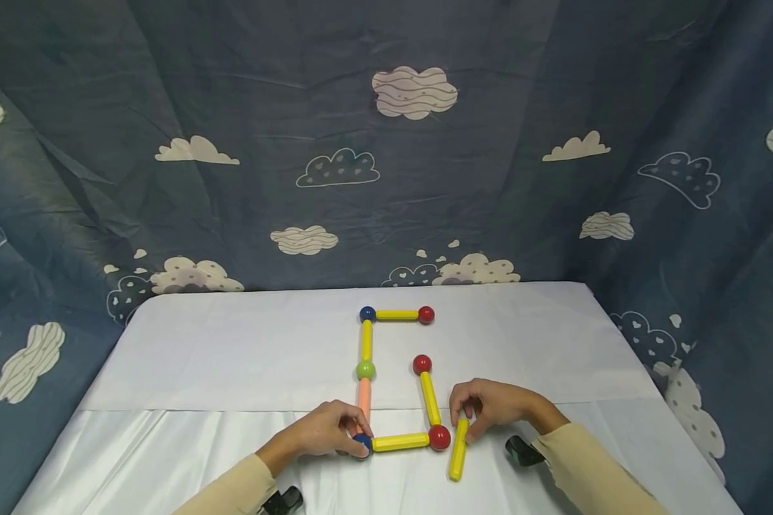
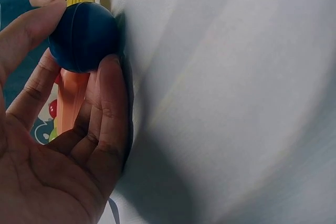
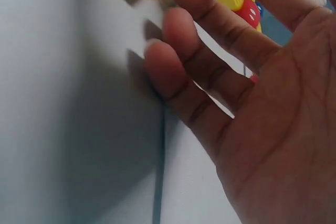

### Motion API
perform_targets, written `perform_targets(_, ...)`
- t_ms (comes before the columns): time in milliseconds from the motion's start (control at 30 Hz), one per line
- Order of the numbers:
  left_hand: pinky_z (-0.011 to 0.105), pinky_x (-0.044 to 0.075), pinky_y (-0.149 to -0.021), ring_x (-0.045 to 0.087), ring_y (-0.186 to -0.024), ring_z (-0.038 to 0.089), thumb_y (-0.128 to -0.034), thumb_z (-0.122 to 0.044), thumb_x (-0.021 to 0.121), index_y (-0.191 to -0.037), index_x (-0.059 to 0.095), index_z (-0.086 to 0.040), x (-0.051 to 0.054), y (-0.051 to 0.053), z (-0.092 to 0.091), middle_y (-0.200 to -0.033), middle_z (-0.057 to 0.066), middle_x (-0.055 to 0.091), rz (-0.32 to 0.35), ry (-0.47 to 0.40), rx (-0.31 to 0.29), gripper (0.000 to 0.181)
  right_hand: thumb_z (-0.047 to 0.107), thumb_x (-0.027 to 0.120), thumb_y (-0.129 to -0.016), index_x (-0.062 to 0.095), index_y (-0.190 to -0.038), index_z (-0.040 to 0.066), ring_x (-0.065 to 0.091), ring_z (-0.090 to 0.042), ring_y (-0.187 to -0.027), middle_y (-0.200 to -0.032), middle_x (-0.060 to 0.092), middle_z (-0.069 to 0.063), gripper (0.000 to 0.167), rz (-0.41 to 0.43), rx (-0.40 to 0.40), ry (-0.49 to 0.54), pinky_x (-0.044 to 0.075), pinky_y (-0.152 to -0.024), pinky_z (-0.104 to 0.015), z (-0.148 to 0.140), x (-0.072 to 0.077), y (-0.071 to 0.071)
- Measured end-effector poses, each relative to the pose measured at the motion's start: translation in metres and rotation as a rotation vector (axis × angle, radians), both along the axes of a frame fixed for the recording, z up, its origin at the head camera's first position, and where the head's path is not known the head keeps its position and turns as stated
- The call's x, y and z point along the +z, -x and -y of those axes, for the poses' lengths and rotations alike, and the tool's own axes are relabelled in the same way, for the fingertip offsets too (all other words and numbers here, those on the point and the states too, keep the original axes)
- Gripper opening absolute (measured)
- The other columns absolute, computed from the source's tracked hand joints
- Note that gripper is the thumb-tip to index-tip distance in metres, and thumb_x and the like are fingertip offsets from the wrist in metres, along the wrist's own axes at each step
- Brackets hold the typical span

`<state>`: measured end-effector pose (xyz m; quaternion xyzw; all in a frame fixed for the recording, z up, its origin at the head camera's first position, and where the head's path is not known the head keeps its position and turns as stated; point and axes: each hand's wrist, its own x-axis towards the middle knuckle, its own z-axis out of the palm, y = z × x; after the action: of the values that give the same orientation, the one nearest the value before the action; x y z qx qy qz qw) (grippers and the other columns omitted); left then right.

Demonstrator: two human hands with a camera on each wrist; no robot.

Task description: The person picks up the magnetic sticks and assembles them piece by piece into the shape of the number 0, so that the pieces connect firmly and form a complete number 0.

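My left hand (image 1: 325, 430) pinches the blue ball (image 2: 84, 38) at the near left corner of a figure of sticks and balls flat on the table. From that ball a salmon stick (image 1: 364, 395) runs away to a green ball (image 1: 365, 370), and a yellow stick (image 1: 399, 442) runs right to a red ball (image 1: 439, 437). Another yellow stick (image 1: 429, 398) leans back from there to a second red ball (image 1: 421, 365). Just right of the corner, my right hand (image 1: 499, 404) holds a loose yellow stick (image 1: 458, 458) by its far end, apart from the red ball.
Beyond the green ball, a yellow stick (image 1: 366, 341) leads to a blue ball (image 1: 367, 314), then another yellow stick (image 1: 396, 315) to a red ball (image 1: 426, 315). A white cloth covers the table (image 1: 232, 350). A dark cloud-print curtain (image 1: 477, 179) hangs behind.
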<state>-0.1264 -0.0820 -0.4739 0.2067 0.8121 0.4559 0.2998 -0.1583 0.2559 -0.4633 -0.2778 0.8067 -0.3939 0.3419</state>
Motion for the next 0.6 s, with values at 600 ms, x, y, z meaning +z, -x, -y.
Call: perform_targets(600, 0.02, 0.043, -0.053, 0.053, -0.062, 0.009, -0.075, -0.01, 0.082, -0.089, 0.072, -0.012, -0.001, 0.001, 0.0, -0.074, -0.003, 0.061, 0.021, -0.024, -0.004, 0.017, 0.01, 0.087, -0.067, 0.075, -0.082, 0.015, 0.049, -0.002, -0.072, -0.083, 0.062, 0.011, 0.02, -0.178, 0.062, -0.018, 0.043, -0.067, -0.019, -0.01, -0.006, -0.011)
